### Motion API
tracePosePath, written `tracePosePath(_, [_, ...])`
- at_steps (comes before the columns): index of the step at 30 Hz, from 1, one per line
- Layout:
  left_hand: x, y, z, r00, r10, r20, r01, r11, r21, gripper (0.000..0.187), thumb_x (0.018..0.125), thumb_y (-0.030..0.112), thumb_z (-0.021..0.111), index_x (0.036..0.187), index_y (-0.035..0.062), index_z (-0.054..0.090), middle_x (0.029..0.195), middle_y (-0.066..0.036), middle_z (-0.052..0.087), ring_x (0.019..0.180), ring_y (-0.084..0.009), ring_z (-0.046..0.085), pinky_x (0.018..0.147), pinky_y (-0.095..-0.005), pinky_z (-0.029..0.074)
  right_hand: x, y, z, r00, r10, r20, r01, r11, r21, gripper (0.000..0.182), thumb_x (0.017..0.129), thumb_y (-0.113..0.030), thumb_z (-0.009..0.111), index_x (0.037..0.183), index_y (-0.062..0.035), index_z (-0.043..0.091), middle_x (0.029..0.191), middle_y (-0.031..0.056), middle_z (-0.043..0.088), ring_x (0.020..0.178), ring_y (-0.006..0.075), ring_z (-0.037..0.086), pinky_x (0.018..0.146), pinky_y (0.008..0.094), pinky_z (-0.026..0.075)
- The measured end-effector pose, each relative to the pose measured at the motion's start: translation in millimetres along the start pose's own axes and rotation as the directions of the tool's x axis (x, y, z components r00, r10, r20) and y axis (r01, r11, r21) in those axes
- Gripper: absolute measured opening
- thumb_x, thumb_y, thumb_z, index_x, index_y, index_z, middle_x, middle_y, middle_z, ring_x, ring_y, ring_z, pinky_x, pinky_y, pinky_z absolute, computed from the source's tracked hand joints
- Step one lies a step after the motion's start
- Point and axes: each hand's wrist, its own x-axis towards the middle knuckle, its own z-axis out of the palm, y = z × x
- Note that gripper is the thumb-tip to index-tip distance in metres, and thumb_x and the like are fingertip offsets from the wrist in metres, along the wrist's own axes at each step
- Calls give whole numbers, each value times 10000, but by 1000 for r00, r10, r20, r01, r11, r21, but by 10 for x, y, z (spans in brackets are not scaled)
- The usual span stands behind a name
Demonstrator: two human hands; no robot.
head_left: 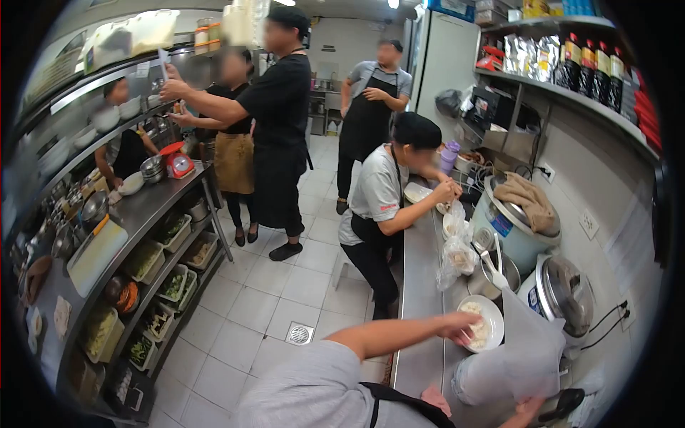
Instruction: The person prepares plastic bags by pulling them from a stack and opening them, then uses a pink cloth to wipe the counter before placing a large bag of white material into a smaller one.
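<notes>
My left hand (pixel 460 329) reaches over the counter into a white bowl (pixel 494 314). Its fingers are curled down on pale, crumbly food (pixel 477 329) that I cannot name. At the bottom edge my right hand (pixel 526 412) is partly cut off, its fingers closed at the lower edge of a translucent plastic bag (pixel 531 342). The bag stands spread over a clear round container (pixel 474 378), between the bowl and the right hand. What is inside the bag is hidden.
A metal pot (pixel 492 274) with white-handled utensils stands behind the bowl, beside rice cookers (pixel 560 289). A co-worker (pixel 378 185) sits farther along the counter (pixel 421 285), handling something small. Other people stand beyond. Vegetable bins (pixel 146 260) fill shelves at left.
</notes>
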Motion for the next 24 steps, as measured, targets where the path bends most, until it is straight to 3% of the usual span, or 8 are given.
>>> tracePosePath(5, [-1144, 650, -1703, 899, 185, -396, -282, 937, -204, 442, 845, 411, 365, 1212, 192, 254, 806, -112, 528, 560, -214, 574, 462, -305, 468, -28, 12, 75, 996, -88, -34, 83, 989, -122, 434, 786, -370, 443, 1137, -116, 454, 971, 58, 514, 777, 169, 470, 542, 291, 348])
tracePosePath(8, [-2078, 1144, -2402, 603, 369, -708, -612, 782, -114, 614, 827, 248, 421, 1288, 217, 17, 836, -139, 506, 554, -212, 561, 402, -277, 441, -79, -85, 109, 980, -200, -10, 192, 952, -240, 482, 765, -419, 467, 1139, -115, 458, 1027, 93, 508, 850, 234, 475, 640, 384, 358])
tracePosePath(12, [-3379, 1531, -2735, 291, 558, -777, -821, 563, 97, 702, 831, 233, 408, 1276, 271, -133, 861, -124, 518, 630, -216, 568, 475, -292, 444, -316, -183, 392, 931, -345, 120, 364, 897, -251, 550, 737, -484, 500, 1142, -113, 463, 1101, 139, 500, 948, 322, 482, 771, 508, 371])
tracePosePath(15, [-4122, 1700, -2935, 180, 579, -795, -850, 498, 171, 685, 849, 249, 399, 1274, 296, -136, 856, -104, 536, 646, -207, 572, 503, -294, 454, -1009, -160, 1461, 909, -371, 189, 383, 923, -28, 442, 832, -287, 401, 1246, -144, 339, 749, -34, 472, 558, 17, 378, 342, 130, 255])
tracePosePath(18, [-4740, 1781, -3092, 93, 612, -786, -858, 450, 248, 651, 859, 256, 389, 1287, 275, -101, 829, -96, 545, 642, -192, 574, 502, -289, 455, -1297, 325, 2206, 905, -267, 330, 338, 924, -179, 496, 827, -215, 405, 1295, -162, 250, 639, -57, 398, 493, -2, 297, 332, 133, 198])
tracePosePath(22, [-5363, 1774, -3443, 42, 641, -767, -846, 431, 315, 626, 864, 267, 385, 1294, 239, -69, 835, -99, 546, 644, -188, 575, 510, -273, 458, -1126, 1635, 2654, 892, -52, 448, 378, 630, -678, 494, 784, -125, 443, 1262, -130, 319, 600, 23, 444, 494, 108, 415, 432, 258, 372])
tracePosePath(23, [-5490, 1757, -3508, 33, 640, -768, -839, 436, 327, 628, 864, 266, 386, 1296, 221, -69, 837, -102, 545, 651, -187, 574, 517, -273, 460, -933, 2182, 2492, 702, -284, 653, 712, 243, -659, 446, 769, -128, 457, 1210, -107, 389, 670, 75, 473, 586, 177, 463, 532, 305, 398])
tracePosePath(24, [-5597, 1748, -3596, 24, 622, -783, -834, 444, 327, 670, 851, 273, 404, 1296, 221, -94, 832, -103, 541, 644, -187, 573, 506, -271, 453, -993, 2433, 2440, 707, -239, 665, 691, 39, -721, 406, 750, -132, 474, 1153, -89, 446, 760, 121, 484, 693, 236, 474, 624, 347, 396])
